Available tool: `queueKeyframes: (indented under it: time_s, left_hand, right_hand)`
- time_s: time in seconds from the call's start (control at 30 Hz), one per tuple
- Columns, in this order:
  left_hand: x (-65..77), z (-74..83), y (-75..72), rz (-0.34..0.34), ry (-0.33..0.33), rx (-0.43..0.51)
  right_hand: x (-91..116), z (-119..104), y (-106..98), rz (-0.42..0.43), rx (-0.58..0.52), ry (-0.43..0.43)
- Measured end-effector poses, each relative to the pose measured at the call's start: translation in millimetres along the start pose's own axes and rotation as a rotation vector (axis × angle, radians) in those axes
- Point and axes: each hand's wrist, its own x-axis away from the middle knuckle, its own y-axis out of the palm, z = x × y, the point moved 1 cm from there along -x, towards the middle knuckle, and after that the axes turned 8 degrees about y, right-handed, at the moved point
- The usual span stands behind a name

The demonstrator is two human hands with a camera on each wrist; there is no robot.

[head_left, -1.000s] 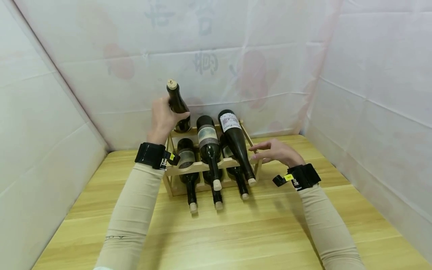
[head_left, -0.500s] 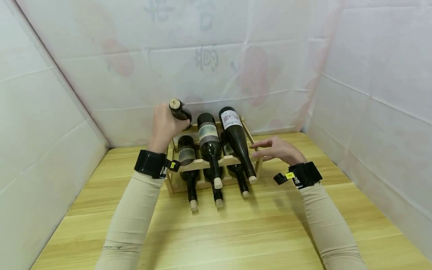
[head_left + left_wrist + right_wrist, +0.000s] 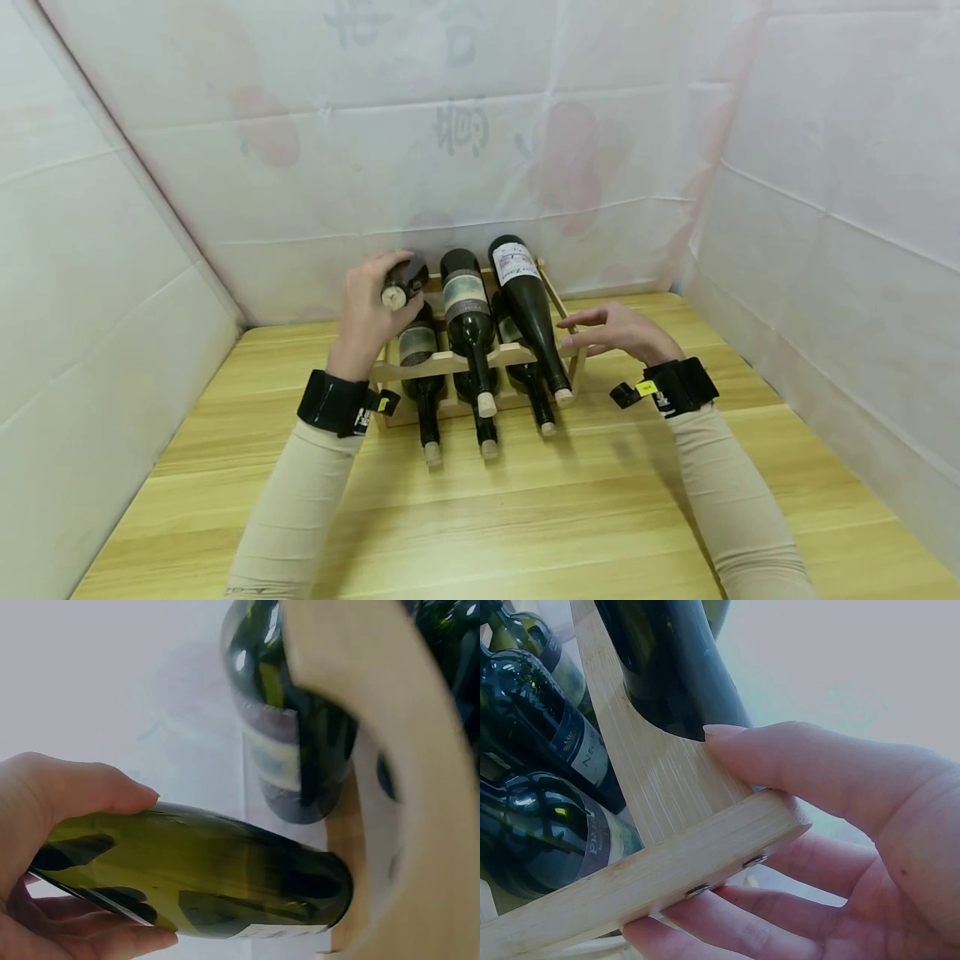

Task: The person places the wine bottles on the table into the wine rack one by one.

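My left hand point(image 3: 363, 312) grips a dark green wine bottle point(image 3: 408, 275) at the upper left of a wooden wine rack point(image 3: 408, 371). The bottle's corked end tips toward me. In the left wrist view, thumb and fingers wrap the narrower part of that bottle point(image 3: 202, 870), its base close to a wooden bar. My right hand point(image 3: 618, 329) holds the rack's right end. In the right wrist view, its thumb lies by the top rail point(image 3: 660, 787) near a bottle's neck, its fingers against the outer side of the end post point(image 3: 727, 840).
On the rack's top tier lie a bottle with a blue-grey label point(image 3: 467, 304) and one with a white label point(image 3: 525, 292). Three bottles, including the left one point(image 3: 426, 408), fill the lower tier, corks forward. White cloth walls point(image 3: 480, 192) surround the wooden table point(image 3: 525, 517).
The left hand has lowered the bottle toward the rack's upper left and tipped its corked neck forward and down. The right hand stays at the rack's right end.
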Motion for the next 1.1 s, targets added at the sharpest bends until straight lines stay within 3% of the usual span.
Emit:
queueKeyframes:
  time_s: [0.2,0.37,0.63,0.93,1.1]
  left_hand:
    - [17.7,3.8,8.9,0.026,0.036,-0.043]
    - [32.2,4.8,16.3,0.022,-0.006,-0.076]
    - [44.3,12.3,25.2,-0.046,-0.048,-0.133]
    - [55.2,13.2,27.0,-0.222,-0.017,-0.242]
    - [60.3,10.5,26.7,-0.247,0.016,-0.222]
  right_hand:
    - [-0.6,0.0,-0.4,0.005,0.002,0.008]
    - [-1.1,0.4,0.5,-0.001,-0.002,-0.007]
    - [-1.3,-0.1,-0.3,0.007,0.003,-0.007]
    - [-1.5,-1.7,0.8,-0.001,0.013,-0.005]
    - [-1.8,-0.5,0.4,0.004,0.001,-0.005]
